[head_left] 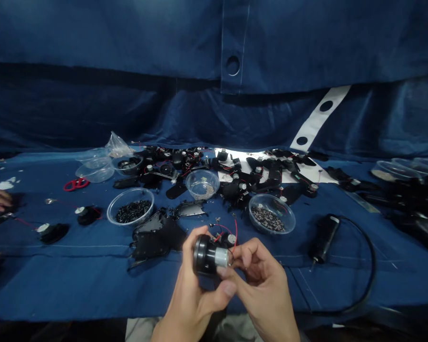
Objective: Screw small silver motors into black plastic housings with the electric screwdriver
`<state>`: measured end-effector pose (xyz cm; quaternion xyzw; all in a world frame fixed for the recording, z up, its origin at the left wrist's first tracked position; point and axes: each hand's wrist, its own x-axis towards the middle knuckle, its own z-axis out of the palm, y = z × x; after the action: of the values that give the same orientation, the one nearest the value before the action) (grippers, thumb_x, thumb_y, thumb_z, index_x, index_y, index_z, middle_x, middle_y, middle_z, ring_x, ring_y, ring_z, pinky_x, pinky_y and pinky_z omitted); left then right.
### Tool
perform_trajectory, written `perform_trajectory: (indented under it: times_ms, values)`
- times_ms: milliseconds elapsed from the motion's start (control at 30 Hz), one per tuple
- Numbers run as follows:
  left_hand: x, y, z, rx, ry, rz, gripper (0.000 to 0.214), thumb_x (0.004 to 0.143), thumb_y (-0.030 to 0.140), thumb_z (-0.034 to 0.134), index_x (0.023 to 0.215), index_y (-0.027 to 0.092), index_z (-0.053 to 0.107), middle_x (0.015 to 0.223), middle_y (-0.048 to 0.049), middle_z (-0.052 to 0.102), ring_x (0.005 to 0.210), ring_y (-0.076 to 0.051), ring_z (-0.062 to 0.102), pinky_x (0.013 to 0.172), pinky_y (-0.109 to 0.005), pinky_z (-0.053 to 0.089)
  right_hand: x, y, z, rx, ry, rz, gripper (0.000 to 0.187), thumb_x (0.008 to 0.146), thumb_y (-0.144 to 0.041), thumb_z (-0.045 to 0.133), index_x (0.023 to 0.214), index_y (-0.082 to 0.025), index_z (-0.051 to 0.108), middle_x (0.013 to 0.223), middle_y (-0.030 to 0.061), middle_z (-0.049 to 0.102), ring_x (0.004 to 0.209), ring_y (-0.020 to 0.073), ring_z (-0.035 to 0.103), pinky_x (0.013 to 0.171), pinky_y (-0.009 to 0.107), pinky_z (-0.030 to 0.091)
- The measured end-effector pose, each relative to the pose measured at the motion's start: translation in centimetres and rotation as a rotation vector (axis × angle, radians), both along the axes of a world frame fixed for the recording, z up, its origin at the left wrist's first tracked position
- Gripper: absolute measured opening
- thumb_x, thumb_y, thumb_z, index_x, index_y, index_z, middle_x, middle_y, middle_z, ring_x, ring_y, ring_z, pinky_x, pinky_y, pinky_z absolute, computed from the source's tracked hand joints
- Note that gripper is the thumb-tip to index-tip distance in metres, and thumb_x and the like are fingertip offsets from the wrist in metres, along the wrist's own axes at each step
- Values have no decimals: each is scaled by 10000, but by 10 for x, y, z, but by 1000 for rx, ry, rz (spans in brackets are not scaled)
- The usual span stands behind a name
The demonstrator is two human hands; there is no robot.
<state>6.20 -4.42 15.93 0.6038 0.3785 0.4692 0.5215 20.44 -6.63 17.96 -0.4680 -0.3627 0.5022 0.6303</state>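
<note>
The left hand (192, 280) grips the black motor (204, 254) while the right hand (260, 280) pinches its silver end (221, 257). Held above the cloth (74, 289), its red wires (234, 232) stay clear.

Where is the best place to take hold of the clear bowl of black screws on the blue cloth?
Pinch the rim of the clear bowl from the near left, where nothing crowds it; a black plastic part lies at its near right. It is wide and shallow, so keep it level: the black screws lie loose.

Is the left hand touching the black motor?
Touching. The head view shows the left hand gripping the black motor, with its fingers wrapped over the motor's round black housing and no gap between them.
</note>
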Motion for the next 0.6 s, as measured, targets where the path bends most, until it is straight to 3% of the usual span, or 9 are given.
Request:
perform_trajectory:
  times_ms: [167, 300, 367, 400, 467, 533, 600]
  values:
    - [3, 1, -3, -62, -28, 52, 781, 835, 435, 763, 1479, 319, 336, 1185, -32, 644, 1045, -226, 641, 979, -338, 485, -4, 5, 3, 7, -53, 23, 417, 719, -239, 871, 751, -228, 455, 815, -33, 622, 745, 122, 584, 710, 229, 498]
    - [7, 4, -3, -106, -152, 126, 707, 843, 461, 750, 1461, 323, 435, 1368, -50, 609, 1232, -253, 592, 1047, -316, 462, 11, 2, -1, 25, -297, -76, 380, 712, -337, 869, 770, -233, 508, 794, -20, 632, 745, 145, 601, 711, 251, 501]
    - [6, 5, -2, -190, -231, 202, 648, 850, 498, 732, 1429, 300, 518, 1417, -58, 610, 1331, -273, 541, 1112, -332, 420, 47, 0, -10, -19, -544, -280, 367, 755, -493, 805, 845, -236, 559, 869, 16, 659, 805, 182, 628, 753, 289, 523]
    - [5, 6, -1, -253, -280, 234, 628, 848, 527, 721, 1406, 286, 560, 1406, -64, 632, 1354, -282, 528, 1134, -348, 406, 72, 0, -15, -91, -705, -452, 388, 800, -575, 727, 906, -233, 578, 921, 45, 672, 837, 206, 640, 794, 322, 533]
    - [1, 7, 0, -407, -399, 257, 635, 833, 590, 707, 1369, 262, 615, 1329, -79, 700, 1339, -307, 554, 1128, -393, 431, 131, 1, -26, -368, -961, -827, 463, 887, -622, 558, 1071, -198, 586, 1034, 127, 670, 956, 289, 644, 927, 442, 508]
    - [-4, 8, 1, -581, -522, 234, 694, 802, 629, 719, 1375, 248, 621, 1223, -86, 762, 1251, -322, 630, 1058, -413, 509, 188, 6, -36, -554, -1010, -899, 513, 920, -512, 551, 1252, -120, 552, 1190, 235, 637, 1124, 388, 606, 1021, 578, 429]
    - [-7, 9, 3, -702, -608, 220, 736, 779, 631, 745, 1391, 243, 613, 1155, -75, 793, 1160, -299, 692, 977, -360, 570, 229, 14, -44, -729, -1006, -821, 500, 956, -472, 547, 1252, -70, 581, 1166, 258, 653, 1123, 389, 626, 992, 598, 456]
